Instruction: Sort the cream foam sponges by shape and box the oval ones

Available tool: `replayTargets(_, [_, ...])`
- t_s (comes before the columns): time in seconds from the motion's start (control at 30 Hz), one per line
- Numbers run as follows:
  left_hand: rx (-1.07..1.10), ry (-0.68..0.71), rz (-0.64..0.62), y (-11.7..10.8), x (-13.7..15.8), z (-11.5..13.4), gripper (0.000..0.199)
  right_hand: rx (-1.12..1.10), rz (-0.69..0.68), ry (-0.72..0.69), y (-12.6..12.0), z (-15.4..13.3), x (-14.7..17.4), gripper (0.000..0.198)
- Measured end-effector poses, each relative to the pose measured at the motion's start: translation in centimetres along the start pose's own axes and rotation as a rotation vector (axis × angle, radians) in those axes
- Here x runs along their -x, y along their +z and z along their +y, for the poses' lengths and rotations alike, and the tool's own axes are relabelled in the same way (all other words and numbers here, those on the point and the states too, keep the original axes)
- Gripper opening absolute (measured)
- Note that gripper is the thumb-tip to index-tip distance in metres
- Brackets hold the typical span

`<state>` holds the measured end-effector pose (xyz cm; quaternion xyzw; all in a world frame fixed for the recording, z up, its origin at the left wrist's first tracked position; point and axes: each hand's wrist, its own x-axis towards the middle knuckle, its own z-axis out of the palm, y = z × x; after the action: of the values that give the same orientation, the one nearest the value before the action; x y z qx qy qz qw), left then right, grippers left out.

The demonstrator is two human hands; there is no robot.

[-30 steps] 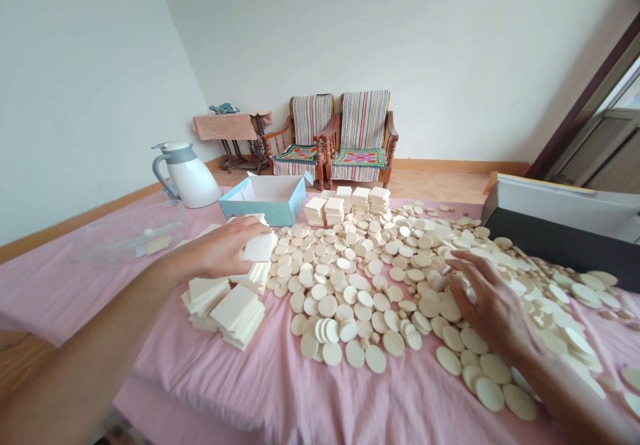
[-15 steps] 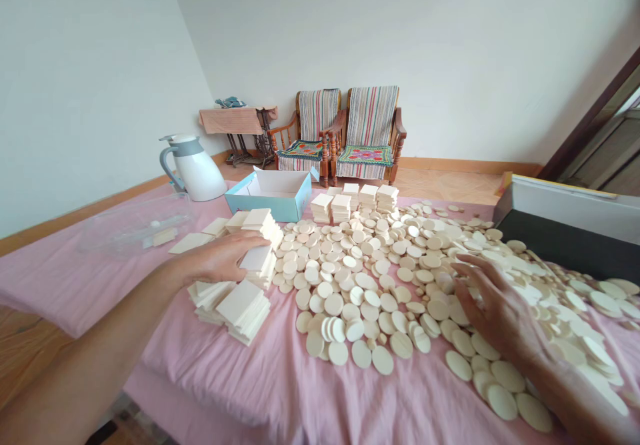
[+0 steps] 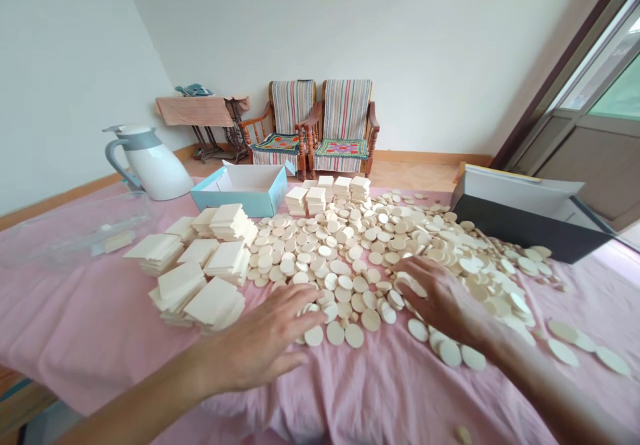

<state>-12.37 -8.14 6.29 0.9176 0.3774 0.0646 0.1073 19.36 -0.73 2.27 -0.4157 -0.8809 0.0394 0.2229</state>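
Note:
A broad heap of pale round wooden discs (image 3: 327,231) lies loose across the pink cloth. My left hand (image 3: 265,335) is over the heap's near left edge, fingers stretched apart, thumb out, with discs just beyond and under the fingertips. It holds nothing that I can see. Fingers bent slightly and spread, my right hand (image 3: 443,298) rests on or just above the discs right of the middle. Its palm side is hidden. Square wooden tiles (image 3: 215,301) stand in uneven stacks left of the heap, beyond my left hand.
More tile stacks (image 3: 316,198) stand at the back beside a light blue open box (image 3: 230,198). A white and grey jug (image 3: 160,168) and a clear plastic tray (image 3: 75,228) are on the left. A black box (image 3: 520,225) lies at the right. Two wooden chairs (image 3: 345,118) stand beyond.
My left hand has left the tile stacks and moved right and nearer, to the discs. My right hand has shifted left across the heap. The view has turned somewhat to the right.

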Motion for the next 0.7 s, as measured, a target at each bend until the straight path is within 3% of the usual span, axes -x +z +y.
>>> replayTargets(0.1, [-0.062,0.073,-0.011,2.9,-1.2,0.6,0.058,-0.062,-0.123,-0.149,0.6,-3.2,0.3,0.045])
replayTargets(0.17, [-0.11,0.083,0.027,4.3,-1.9,0.1,0.048,-0.07,-0.186,-0.236,1.5,-4.8,0.2,0.057])
replayTargets(0.27, [-0.187,0.059,0.089,5.4,-2.8,-1.2,0.031,-0.026,-0.224,-0.271,3.0,-5.5,-0.6,0.058])
replayTargets(0.43, [-0.318,-0.028,0.163,5.5,-4.1,-3.2,0.029,0.192,-0.151,-0.181,4.1,-3.6,-3.0,0.035])
replayTargets(0.7, [-0.333,-0.299,0.274,4.8,-7.5,-5.3,0.018,0.373,-0.128,0.056,2.9,0.9,-5.5,0.02])
